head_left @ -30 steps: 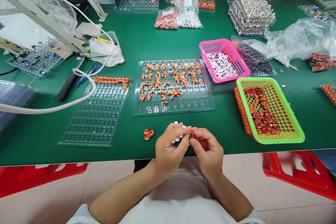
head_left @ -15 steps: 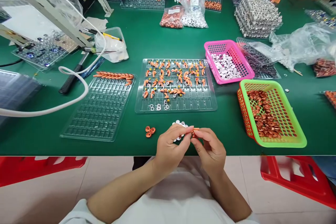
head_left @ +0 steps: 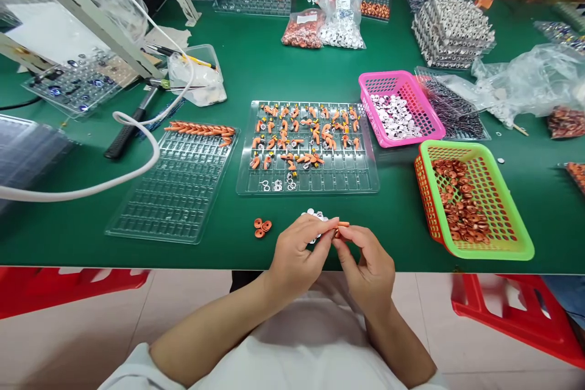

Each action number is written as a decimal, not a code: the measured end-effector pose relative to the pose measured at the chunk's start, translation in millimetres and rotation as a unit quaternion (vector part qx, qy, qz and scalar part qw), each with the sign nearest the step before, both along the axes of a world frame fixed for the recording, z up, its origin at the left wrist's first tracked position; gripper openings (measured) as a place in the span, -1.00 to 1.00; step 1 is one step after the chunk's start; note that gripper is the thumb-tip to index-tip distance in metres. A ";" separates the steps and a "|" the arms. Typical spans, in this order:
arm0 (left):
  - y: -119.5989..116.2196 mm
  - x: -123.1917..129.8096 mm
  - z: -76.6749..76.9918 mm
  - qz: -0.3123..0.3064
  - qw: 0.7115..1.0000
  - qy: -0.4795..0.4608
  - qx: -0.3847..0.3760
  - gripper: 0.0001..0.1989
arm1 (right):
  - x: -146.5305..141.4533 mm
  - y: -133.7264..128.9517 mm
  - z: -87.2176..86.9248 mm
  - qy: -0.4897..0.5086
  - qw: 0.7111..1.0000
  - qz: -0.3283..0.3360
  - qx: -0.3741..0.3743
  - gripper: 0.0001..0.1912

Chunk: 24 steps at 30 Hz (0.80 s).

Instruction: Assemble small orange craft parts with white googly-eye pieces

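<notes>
The left hand (head_left: pixel 297 253) and the right hand (head_left: pixel 369 265) meet at the near edge of the green bench (head_left: pixel 274 76), thumbs and forefingers of both pinching one small orange piece (head_left: pixel 344 223) between them; its tip shows above the right fingers, while most of it is covered, so its full shape cannot be told. Just behind the left hand, partly hidden by it, lies a cluster of white discs (head_left: pixel 311 212). To the left of the hands, near them, three orange-brown discs (head_left: pixel 259 233) sit close together. Straight beyond the hands is a clear tray (head_left: pixel 350 181) — its far rows filled with curved orange parts (head_left: pixel 315 137), a few white rings (head_left: pixel 278 185) in its nearest row. Further to the left of the hands lies another clear tray (head_left: pixel 158 198), mostly bare, with a row of orange parts (head_left: pixel 201 129) along its far end. A hammer (head_left: pixel 122 143) rests beyond that tray's left side, and a white cable (head_left: pixel 148 163) loops over this side. To the right of the hands stands a green basket (head_left: pixel 496 253) nested in an orange-red one (head_left: pixel 425 201), holding copper-coloured discs (head_left: pixel 464 219); beyond it, touching the middle tray's far right corner or nearly so — the gap is unclear — is a pink basket (head_left: pixel 404 141) of white pieces (head_left: pixel 395 117).
</notes>
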<state>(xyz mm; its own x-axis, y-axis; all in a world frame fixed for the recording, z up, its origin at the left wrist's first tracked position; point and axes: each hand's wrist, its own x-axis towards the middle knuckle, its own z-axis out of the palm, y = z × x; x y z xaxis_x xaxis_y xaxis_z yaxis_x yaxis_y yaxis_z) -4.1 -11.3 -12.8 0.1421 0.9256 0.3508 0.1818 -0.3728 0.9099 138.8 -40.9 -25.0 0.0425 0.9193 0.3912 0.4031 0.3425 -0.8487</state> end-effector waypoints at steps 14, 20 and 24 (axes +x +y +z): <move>4.2 -16.9 6.6 -0.084 0.996 0.013 -0.041 -0.72 | 7.4 -1.2 -5.8 0.128 0.988 0.042 -0.081 -0.65; 10.9 -23.1 7.7 -0.112 0.983 -0.084 -0.120 -0.89 | 13.9 2.2 -6.7 0.236 0.957 0.112 -0.126 -0.69; 13.2 -23.2 6.0 -0.096 0.989 -0.076 -0.088 -0.96 | 14.3 3.9 -4.9 0.262 0.946 0.127 -0.140 -0.71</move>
<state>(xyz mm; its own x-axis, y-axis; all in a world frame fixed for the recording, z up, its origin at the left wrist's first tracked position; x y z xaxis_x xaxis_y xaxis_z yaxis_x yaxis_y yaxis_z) -27.3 1.9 -6.7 0.2802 0.9348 0.2181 -0.0203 -0.2214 0.9750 153.0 -36.9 -29.9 -0.0731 0.9904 0.1175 -0.1642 0.1042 -0.9809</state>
